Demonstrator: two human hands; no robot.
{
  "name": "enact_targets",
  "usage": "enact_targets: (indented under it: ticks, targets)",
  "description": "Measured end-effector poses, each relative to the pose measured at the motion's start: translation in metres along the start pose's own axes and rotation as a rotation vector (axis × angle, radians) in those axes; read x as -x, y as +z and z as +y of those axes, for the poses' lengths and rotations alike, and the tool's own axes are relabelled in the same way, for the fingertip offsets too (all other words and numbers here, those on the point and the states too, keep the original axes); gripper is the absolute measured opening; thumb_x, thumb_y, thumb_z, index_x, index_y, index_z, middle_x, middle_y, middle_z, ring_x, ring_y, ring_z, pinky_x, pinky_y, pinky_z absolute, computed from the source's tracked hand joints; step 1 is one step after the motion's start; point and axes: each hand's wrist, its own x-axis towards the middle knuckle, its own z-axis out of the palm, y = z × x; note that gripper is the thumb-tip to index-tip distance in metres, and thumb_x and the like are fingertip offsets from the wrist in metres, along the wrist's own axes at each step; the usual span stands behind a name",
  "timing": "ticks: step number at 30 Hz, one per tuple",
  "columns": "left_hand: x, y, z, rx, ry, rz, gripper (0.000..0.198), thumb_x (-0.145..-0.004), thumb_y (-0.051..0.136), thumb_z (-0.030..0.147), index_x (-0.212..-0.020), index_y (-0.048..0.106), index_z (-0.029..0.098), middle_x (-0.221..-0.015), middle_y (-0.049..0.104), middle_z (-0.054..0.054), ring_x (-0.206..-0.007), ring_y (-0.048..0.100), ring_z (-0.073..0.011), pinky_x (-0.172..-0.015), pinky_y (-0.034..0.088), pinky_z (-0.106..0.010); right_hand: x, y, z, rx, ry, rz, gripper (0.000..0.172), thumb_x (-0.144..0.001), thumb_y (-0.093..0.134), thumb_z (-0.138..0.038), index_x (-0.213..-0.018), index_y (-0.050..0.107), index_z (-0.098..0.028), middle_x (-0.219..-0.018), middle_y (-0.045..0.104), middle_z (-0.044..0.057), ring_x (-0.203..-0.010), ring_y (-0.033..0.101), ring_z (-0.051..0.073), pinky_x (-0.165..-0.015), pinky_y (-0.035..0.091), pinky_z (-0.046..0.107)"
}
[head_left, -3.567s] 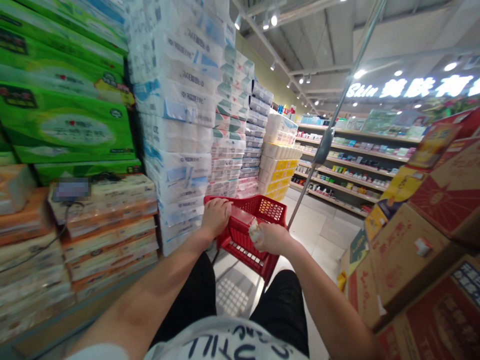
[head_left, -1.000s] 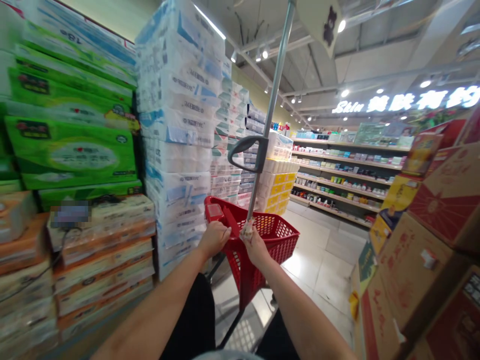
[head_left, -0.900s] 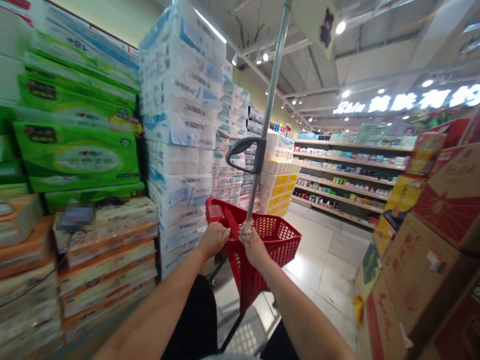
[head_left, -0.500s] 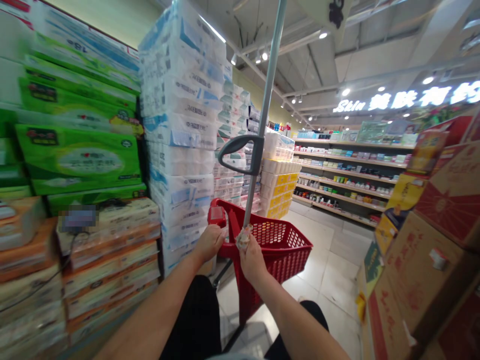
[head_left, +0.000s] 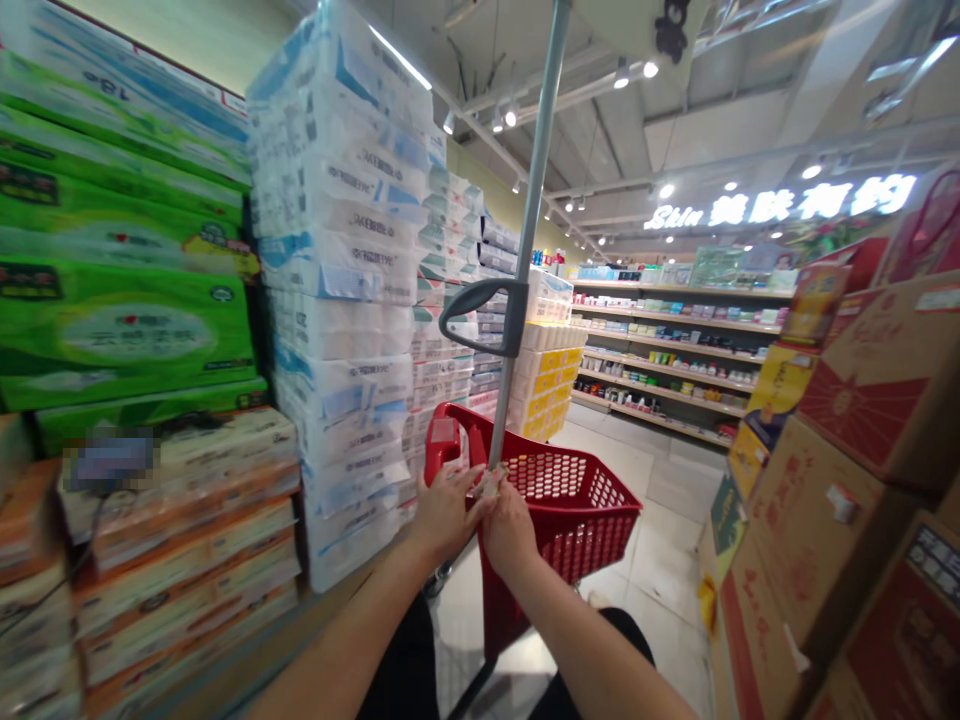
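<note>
Okay so going from the fingertips out: the left hand (head_left: 448, 517) has its fingers (head_left: 466, 487) spread and stretched across, and the tips look to be at or right next to a small pale lump (head_left: 490, 482). Could be tissue or wrapping, too blurry to say. The right hand (head_left: 510, 532) has that lump in a narrow pinch, right at the bottom of a metal pole (head_left: 529, 220) with a grey loop grip (head_left: 519, 322) higher up. So the lump sits at the foot of the pole, just over the rim of a red shopping basket (head_left: 589, 535), with the basket's red handle (head_left: 442, 445) just beyond the left hand.

The big change from the frame half a second back: the left hand was curled on the red rim beside the handle, and now it has opened and moved over toward the right hand, so both hands are at the lump. The basket also sits a bit further right in view.

Around all that, a tall toilet paper stack (head_left: 337, 300) is just left of the basket, green packs (head_left: 120, 330) are further left, cardboard boxes (head_left: 817, 510) are on the right, and store shelves (head_left: 660, 365) are down the aisle past a tiled floor (head_left: 675, 490).
</note>
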Motion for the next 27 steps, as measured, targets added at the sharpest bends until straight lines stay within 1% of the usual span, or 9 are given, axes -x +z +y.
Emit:
enact_targets:
  ticks: [4, 7, 9, 13, 15, 17, 19, 23, 27]
  targets:
    - [-0.004, 0.001, 0.015, -0.041, -0.058, -0.066, 0.043, -0.086, 0.05, 0.058, -0.113, 0.067, 0.029, -0.114, 0.069, -0.01, -0.124, 0.045, -0.0397, -0.101, 0.018, -0.072, 0.006, -0.003, 0.003, 0.042, -0.013, -0.008, 0.048, -0.088, 0.04, -0.013, -0.136, 0.048, -0.012, -0.13, 0.055, 0.02, -0.121, 0.052, 0.031, -0.1, 0.043, 0.051]
    - [-0.01, 0.002, 0.019, -0.062, -0.091, -0.105, 0.039, -0.089, 0.047, 0.054, -0.09, 0.071, 0.024, -0.1, 0.072, -0.011, -0.116, 0.051, -0.0374, -0.099, 0.023, -0.069, 0.005, -0.018, 0.002, 0.031, 0.015, -0.059, 0.047, -0.085, 0.048, -0.014, -0.132, 0.05, -0.007, -0.125, 0.057, 0.022, -0.117, 0.054, 0.031, -0.1, 0.044, 0.048]
    - [-0.014, 0.004, 0.017, -0.08, -0.071, -0.125, 0.035, -0.09, 0.046, 0.047, -0.086, 0.07, 0.022, -0.098, 0.071, -0.012, -0.111, 0.053, -0.0347, -0.099, 0.027, -0.066, -0.001, -0.037, 0.001, 0.003, 0.01, -0.147, 0.044, -0.085, 0.053, -0.018, -0.127, 0.053, -0.006, -0.117, 0.061, 0.021, -0.112, 0.056, 0.03, -0.097, 0.046, 0.046]
    - [-0.021, 0.006, 0.002, -0.111, -0.035, -0.136, 0.034, -0.092, 0.045, 0.045, -0.088, 0.07, 0.022, -0.097, 0.071, -0.01, -0.109, 0.054, -0.0315, -0.101, 0.028, -0.061, -0.031, -0.091, -0.001, -0.008, -0.031, -0.333, 0.032, -0.088, 0.058, -0.034, -0.115, 0.062, -0.019, -0.108, 0.067, 0.013, -0.102, 0.062, 0.027, -0.091, 0.047, 0.044]
    - [-0.025, 0.006, -0.008, -0.116, -0.056, -0.139, 0.034, -0.091, 0.046, 0.045, -0.088, 0.071, 0.022, -0.097, 0.07, -0.01, -0.109, 0.054, -0.0301, -0.103, 0.029, -0.057, -0.052, -0.12, -0.008, 0.022, -0.064, -0.238, 0.022, -0.089, 0.058, -0.037, -0.1, 0.069, -0.022, -0.125, 0.062, 0.011, -0.116, 0.056, 0.027, -0.098, 0.042, 0.044]
    - [-0.029, 0.005, -0.016, -0.12, -0.075, -0.14, 0.032, -0.09, 0.048, 0.043, -0.086, 0.071, 0.021, -0.098, 0.07, -0.01, -0.11, 0.054, -0.0292, -0.104, 0.03, -0.053, -0.072, -0.145, -0.02, 0.065, -0.1, -0.052, 0.02, -0.089, 0.059, -0.037, -0.082, 0.071, -0.022, -0.14, 0.051, 0.01, -0.13, 0.045, 0.028, -0.106, 0.035, 0.045]
    - [-0.032, 0.005, -0.023, -0.128, -0.081, -0.131, 0.031, -0.089, 0.05, 0.041, -0.085, 0.072, 0.02, -0.098, 0.069, -0.011, -0.109, 0.055, -0.0291, -0.104, 0.03, -0.052, -0.089, -0.164, -0.036, 0.105, -0.199, 0.104, 0.019, -0.089, 0.059, -0.032, -0.077, 0.07, -0.022, -0.149, 0.042, 0.005, -0.139, 0.032, 0.028, -0.113, 0.024, 0.047]
    - [-0.033, 0.007, -0.032, -0.137, -0.076, -0.114, 0.028, -0.088, 0.052, 0.039, -0.086, 0.072, 0.02, -0.097, 0.07, -0.01, -0.108, 0.055, -0.0289, -0.105, 0.029, -0.053, -0.11, -0.179, -0.069, 0.137, -0.398, 0.26, 0.016, -0.089, 0.058, -0.028, -0.077, 0.068, -0.023, -0.153, 0.036, -0.001, -0.147, 0.015, 0.025, -0.117, 0.006, 0.051]
    - [-0.032, 0.008, -0.041, -0.137, -0.082, -0.11, 0.025, -0.086, 0.054, 0.038, -0.087, 0.072, 0.021, -0.098, 0.07, -0.01, -0.112, 0.053, -0.0296, -0.104, 0.03, -0.053, -0.119, -0.18, -0.087, 0.146, -0.475, 0.301, 0.015, -0.089, 0.058, -0.026, -0.075, 0.066, -0.024, -0.154, 0.034, -0.004, -0.148, 0.007, 0.023, -0.117, -0.003, 0.053]
